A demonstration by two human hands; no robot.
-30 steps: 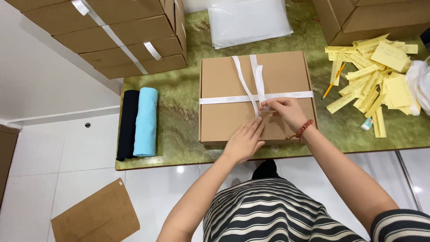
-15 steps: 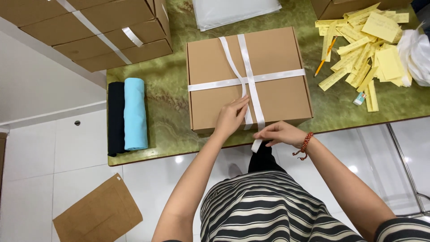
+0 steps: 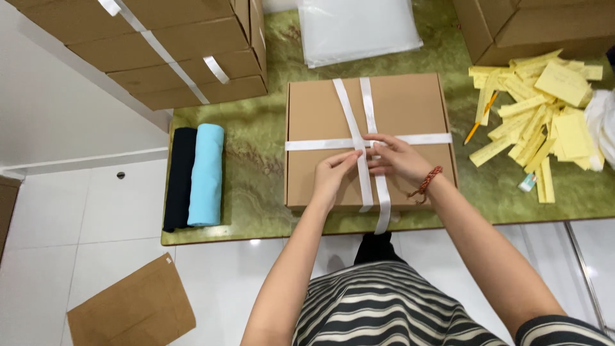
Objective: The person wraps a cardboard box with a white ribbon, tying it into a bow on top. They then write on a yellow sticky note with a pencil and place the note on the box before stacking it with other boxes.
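White ribbon (image 3: 359,142) crossing on the cardboard box (image 3: 320,115), pinched between fingertips of left hand (image 3: 333,174) and right hand (image 3: 398,160).

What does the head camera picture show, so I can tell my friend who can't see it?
Two bare hands, the left hand and the right hand, pinch a white ribbon where it crosses on a flat brown cardboard box lying on a green marbled table. Rolled black and light blue cloths lie at left, yellow paper slips at right.

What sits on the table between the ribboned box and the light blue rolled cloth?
Nothing: in the head view only bare green marble table shows between the brown box and the light blue rolled cloth.
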